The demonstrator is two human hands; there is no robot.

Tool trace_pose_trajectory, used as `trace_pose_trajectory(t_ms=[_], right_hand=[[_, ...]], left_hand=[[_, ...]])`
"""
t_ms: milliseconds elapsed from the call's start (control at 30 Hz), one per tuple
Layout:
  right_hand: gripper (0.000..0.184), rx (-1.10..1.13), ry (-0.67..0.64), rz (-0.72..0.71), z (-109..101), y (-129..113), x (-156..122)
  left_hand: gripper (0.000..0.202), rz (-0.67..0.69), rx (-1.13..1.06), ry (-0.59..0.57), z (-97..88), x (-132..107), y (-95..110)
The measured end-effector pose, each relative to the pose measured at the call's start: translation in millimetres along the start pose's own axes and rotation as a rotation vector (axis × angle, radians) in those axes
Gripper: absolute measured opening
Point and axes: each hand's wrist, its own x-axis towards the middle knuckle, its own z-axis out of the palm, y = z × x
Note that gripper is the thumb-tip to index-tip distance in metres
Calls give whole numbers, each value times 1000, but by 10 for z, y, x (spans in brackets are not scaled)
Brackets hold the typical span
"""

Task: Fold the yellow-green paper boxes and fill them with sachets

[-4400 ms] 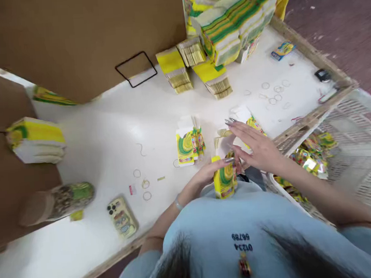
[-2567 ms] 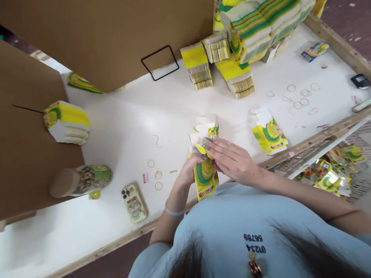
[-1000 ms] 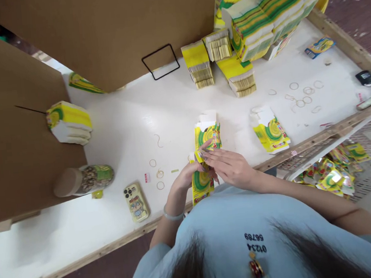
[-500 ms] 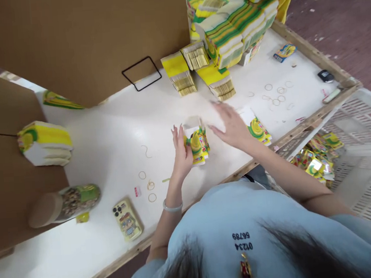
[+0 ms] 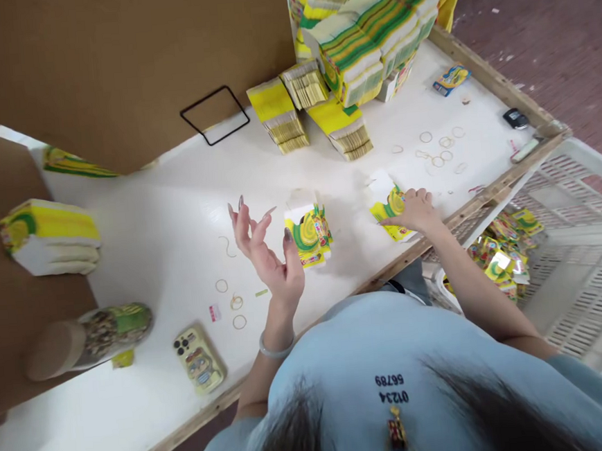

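Note:
My left hand [image 5: 269,259] is raised over the table with its palm up and fingers spread, holding nothing. Just right of it a small yellow-green printed carton [image 5: 308,235] lies on the white tabletop, its white flap pointing away from me. Near the front edge, my right hand [image 5: 419,210] spans a second yellow carton [image 5: 387,205], thumb on the left side and bent fingers on the right. The fingertips there are hidden.
Stacks of flat cartons [image 5: 276,116] stand at the back beside a brown cardboard panel [image 5: 127,72]. Rubber bands [image 5: 438,162], a phone [image 5: 199,358] and a jar [image 5: 116,330] lie about. A white crate [image 5: 569,260] with yellow packets sits at right.
My left hand has let go of the middle carton and turned palm up to its left. My right hand has come down onto the right carton, which has shifted slightly left.

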Motion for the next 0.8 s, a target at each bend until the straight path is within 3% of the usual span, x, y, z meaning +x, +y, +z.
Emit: trace_pose_trajectory(t_ms=[167, 267, 433, 500, 567, 633, 733, 800], right_hand=[[78, -123, -7, -54, -85, -275, -238], [59, -224, 19, -166, -152, -357, -372], [72, -279, 123, -251, -135, -355, -395], [63, -231, 90, -228, -108, -306, -318], [47, -82, 40, -186, -113, -228, -238], [42, 255, -22, -156, -158, -151, -224], [54, 961, -215, -232, -232, -146, -434], [59, 1251, -407, -325, -242, -239, -705]], left_hand=[[40, -28, -1, 19, -72, -131, -68], [39, -34, 8, 27, -127, -147, -126], [37, -2, -26, 84, -146, -121, -159], [36, -18, -68, 94, -136, -120, -134], [35, -77, -147, 86, -118, -131, -67], [35, -193, -285, 35, -75, -151, 44], [50, -422, -586, -136, 83, -204, 238], [70, -571, -813, -296, 243, -256, 327]])
